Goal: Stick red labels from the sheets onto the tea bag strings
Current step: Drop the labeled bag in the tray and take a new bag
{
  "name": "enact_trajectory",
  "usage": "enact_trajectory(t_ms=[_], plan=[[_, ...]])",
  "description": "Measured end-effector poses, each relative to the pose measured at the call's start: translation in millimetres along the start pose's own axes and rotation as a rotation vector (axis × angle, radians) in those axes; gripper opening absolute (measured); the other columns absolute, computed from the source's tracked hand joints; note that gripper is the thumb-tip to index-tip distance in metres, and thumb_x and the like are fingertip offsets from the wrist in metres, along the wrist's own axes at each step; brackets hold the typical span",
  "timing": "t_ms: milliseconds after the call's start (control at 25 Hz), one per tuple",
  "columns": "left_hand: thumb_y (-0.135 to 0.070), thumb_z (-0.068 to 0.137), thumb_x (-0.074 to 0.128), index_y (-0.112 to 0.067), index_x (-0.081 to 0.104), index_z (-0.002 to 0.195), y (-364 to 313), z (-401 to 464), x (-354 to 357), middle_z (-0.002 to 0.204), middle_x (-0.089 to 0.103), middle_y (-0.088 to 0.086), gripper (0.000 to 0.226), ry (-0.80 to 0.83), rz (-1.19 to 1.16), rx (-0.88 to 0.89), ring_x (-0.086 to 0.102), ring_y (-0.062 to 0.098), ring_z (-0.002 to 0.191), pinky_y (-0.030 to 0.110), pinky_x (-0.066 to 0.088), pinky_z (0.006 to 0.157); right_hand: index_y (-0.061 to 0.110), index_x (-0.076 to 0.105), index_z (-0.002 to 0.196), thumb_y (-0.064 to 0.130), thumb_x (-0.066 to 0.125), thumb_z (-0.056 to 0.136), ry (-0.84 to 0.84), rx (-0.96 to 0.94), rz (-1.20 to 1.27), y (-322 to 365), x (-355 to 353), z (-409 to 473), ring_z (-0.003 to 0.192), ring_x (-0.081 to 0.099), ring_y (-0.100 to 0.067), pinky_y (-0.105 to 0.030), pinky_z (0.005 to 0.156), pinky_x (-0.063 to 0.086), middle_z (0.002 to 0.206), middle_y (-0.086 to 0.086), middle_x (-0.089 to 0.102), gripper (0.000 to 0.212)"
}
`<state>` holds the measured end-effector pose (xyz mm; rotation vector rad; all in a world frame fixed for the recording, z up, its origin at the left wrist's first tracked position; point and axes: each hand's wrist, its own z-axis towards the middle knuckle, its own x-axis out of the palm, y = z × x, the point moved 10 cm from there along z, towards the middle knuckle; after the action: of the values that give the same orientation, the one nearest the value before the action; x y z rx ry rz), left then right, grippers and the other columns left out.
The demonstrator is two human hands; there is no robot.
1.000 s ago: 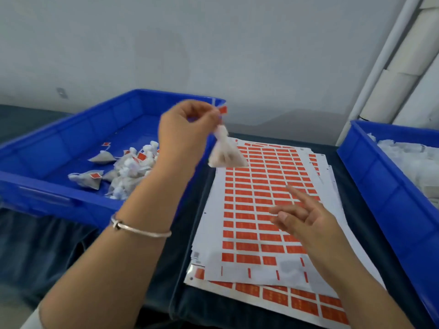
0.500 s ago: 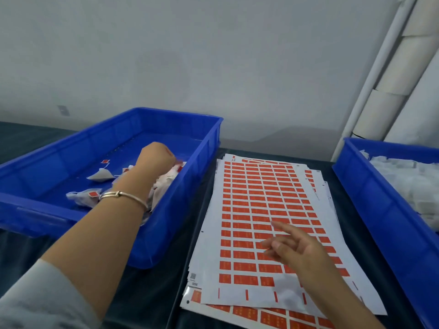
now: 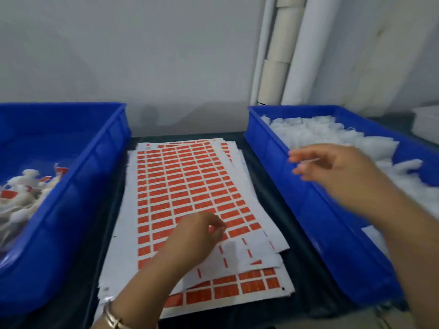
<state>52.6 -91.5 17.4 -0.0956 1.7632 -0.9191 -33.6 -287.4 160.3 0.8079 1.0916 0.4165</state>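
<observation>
A stack of white sheets of red labels (image 3: 180, 181) lies between two blue bins. My left hand (image 3: 197, 236) is over the near part of the top sheet, fingers curled, tips down at a red label; a grip on one cannot be made out. My right hand (image 3: 337, 172), blurred, hovers with fingers spread over the right blue bin (image 3: 308, 210), just above its pile of white tea bags (image 3: 320, 131), and holds nothing. The left blue bin (image 3: 78, 186) holds tea bags with red labels (image 3: 26, 191).
The bins and sheets sit on a dark table (image 3: 273, 167). White tubes and rolls (image 3: 278, 55) stand against the wall behind the right bin. A pale box corner (image 3: 427, 122) shows at the far right.
My left hand dropped the labelled tea bag into the left bin, then came back to the sheet. My right hand left the sheet and reached over the right bin. The view swung right.
</observation>
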Motion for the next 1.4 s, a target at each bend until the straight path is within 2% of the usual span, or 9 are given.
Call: enact_trajectory(t_ms=[80, 200, 320, 560, 840, 1000, 1240, 1320, 1400], plan=[[-0.036, 0.093, 0.052, -0.036, 0.063, 0.117, -2.3, 0.8, 25.7, 0.122, 0.059, -0.017, 0.026, 0.052, 0.092, 0.020, 0.058, 0.001, 0.089, 0.010, 0.047, 0.068, 0.043, 0.062, 0.089, 0.022, 0.063, 0.088, 0.064, 0.139, -0.360, -44.1, -44.8, 10.7, 0.078, 0.058, 0.006, -0.012, 0.062, 0.037, 0.103, 0.020, 0.065, 0.021], [-0.036, 0.094, 0.051, -0.038, 0.060, 0.120, -5.0, 2.0, 36.3, 0.131, 0.053, -0.017, 0.028, 0.000, 0.168, 0.040, 0.057, 0.005, 0.106, 0.015, 0.045, 0.085, 0.045, 0.050, 0.123, 0.030, 0.069, 0.083, 0.712, 0.466, -0.832, -143.3, -46.7, -21.9, 0.104, 0.047, -0.002, -0.018, 0.084, 0.041, 0.130, 0.019, 0.046, 0.047], [-0.034, 0.093, 0.052, -0.037, 0.059, 0.122, -6.7, 2.3, 38.0, 0.136, 0.049, -0.017, 0.029, -0.043, 0.197, 0.060, 0.051, 0.006, 0.116, 0.019, 0.043, 0.094, 0.048, 0.044, 0.127, 0.011, 0.057, 0.082, 1.067, 0.517, -0.998, -182.3, -23.5, -64.7, 0.098, 0.052, -0.002, -0.012, 0.071, 0.046, 0.126, 0.023, 0.045, 0.060], [-0.035, 0.091, 0.055, -0.037, 0.059, 0.121, -2.1, -2.5, 38.5, 0.135, 0.049, -0.018, 0.030, -0.056, 0.198, 0.067, 0.051, 0.004, 0.115, 0.019, 0.045, 0.092, 0.032, 0.065, 0.095, 0.003, 0.065, 0.074, 0.784, 0.503, -1.060, -195.8, -41.0, -46.5, 0.074, 0.058, -0.005, -0.013, 0.046, 0.041, 0.095, 0.012, 0.061, 0.036], [-0.038, 0.091, 0.055, -0.035, 0.059, 0.120, 1.7, -5.5, 36.5, 0.125, 0.058, -0.016, 0.029, -0.041, 0.134, 0.011, 0.054, -0.002, 0.076, 0.004, 0.040, 0.057, 0.039, 0.068, 0.088, 0.011, 0.062, 0.078, 0.349, 0.328, -0.787, -140.2, -92.4, -18.6, 0.071, 0.061, -0.001, -0.015, 0.057, 0.042, 0.071, 0.018, 0.067, 0.030], [-0.039, 0.091, 0.055, -0.036, 0.059, 0.118, -3.4, -8.8, 29.1, 0.128, 0.056, -0.015, 0.028, -0.076, 0.060, -0.015, 0.052, -0.001, 0.080, 0.004, 0.041, 0.054, 0.040, 0.068, 0.083, 0.010, 0.068, 0.075, 0.142, 0.126, -0.518, -56.9, -104.2, -7.1, 0.075, 0.068, -0.019, -0.039, 0.073, 0.057, 0.072, 0.017, 0.070, 0.031], [-0.066, 0.058, 0.069, -0.067, 0.039, 0.111, -44.3, -29.0, -0.3, 0.113, 0.049, -0.039, 0.060, -0.056, -0.527, 0.155, 0.055, -0.007, 0.098, 0.001, 0.039, 0.048, 0.035, 0.067, 0.090, 0.005, 0.069, 0.075, 0.310, -0.126, -0.113, 43.5, -14.2, -1.4, 0.072, 0.067, 0.000, -0.026, 0.068, 0.052, 0.079, 0.012, 0.072, 0.034], [-0.077, 0.045, 0.063, -0.074, 0.033, 0.110, -51.7, -34.2, -10.9, 0.106, 0.044, -0.051, 0.071, -0.091, -0.497, 0.225, 0.050, -0.021, 0.096, 0.000, 0.041, 0.052, 0.035, 0.066, 0.091, 0.005, 0.068, 0.077, 0.475, -0.126, -0.082, 51.2, 47.0, -5.3, 0.073, 0.067, 0.000, -0.025, 0.071, 0.054, 0.079, 0.012, 0.072, 0.034], [-0.068, 0.057, 0.066, -0.064, 0.047, 0.101, -43.9, -32.7, -12.5, 0.090, 0.048, -0.054, 0.048, -0.133, -0.426, 0.206, 0.049, -0.026, 0.088, 0.002, 0.045, 0.056, 0.036, 0.064, 0.090, 0.007, 0.070, 0.078, 0.558, -0.115, -0.048, 51.0, 97.7, -8.4, 0.076, 0.067, -0.001, -0.023, 0.076, 0.054, 0.081, 0.011, 0.072, 0.032]])
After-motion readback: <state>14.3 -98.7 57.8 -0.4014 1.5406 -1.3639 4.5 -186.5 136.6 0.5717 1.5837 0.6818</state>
